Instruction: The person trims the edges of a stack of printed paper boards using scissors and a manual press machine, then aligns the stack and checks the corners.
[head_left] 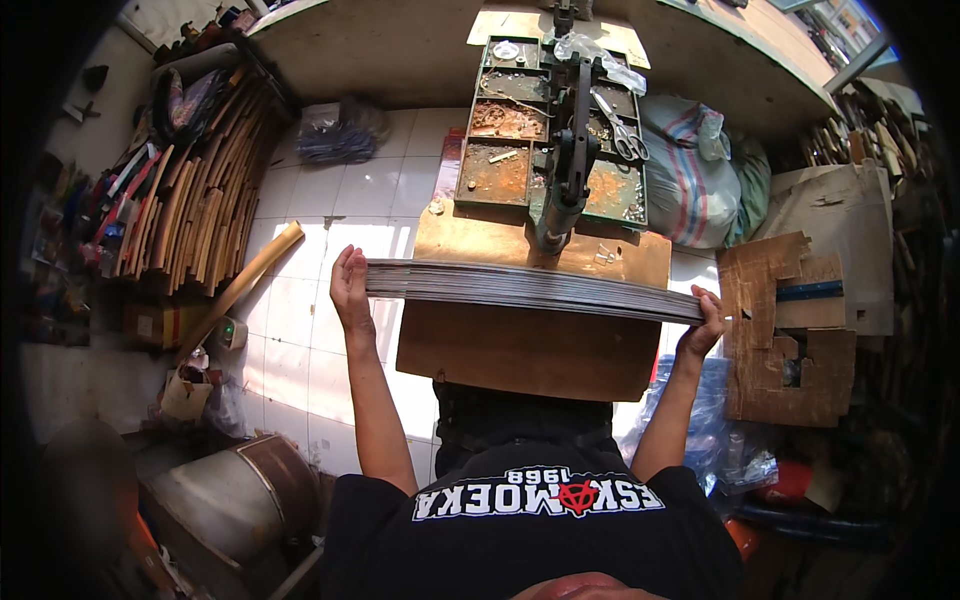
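Observation:
A long stack of thin grey-edged sheets [540, 288] stretches across in front of me above the wooden board [520, 350], its edges facing up. My left hand [350, 288] is closed around the stack's left end, with the fingers on the far side. At the other end my right hand [708, 318] grips the right corner. Just beyond the stack stands a dark metal bench machine [572, 150] with a long upright arm; its lower end comes down close to the sheets. What the sheets are made of cannot be made out.
A green compartment tray [500, 195] with small metal bits flanks the machine; scissors [625, 135] lie on its right side. Cardboard sheets [205, 190] lean at the left, a cardboard tube [245, 285] nearby. Woven sacks [690, 190] and torn cardboard [770, 350] stand right.

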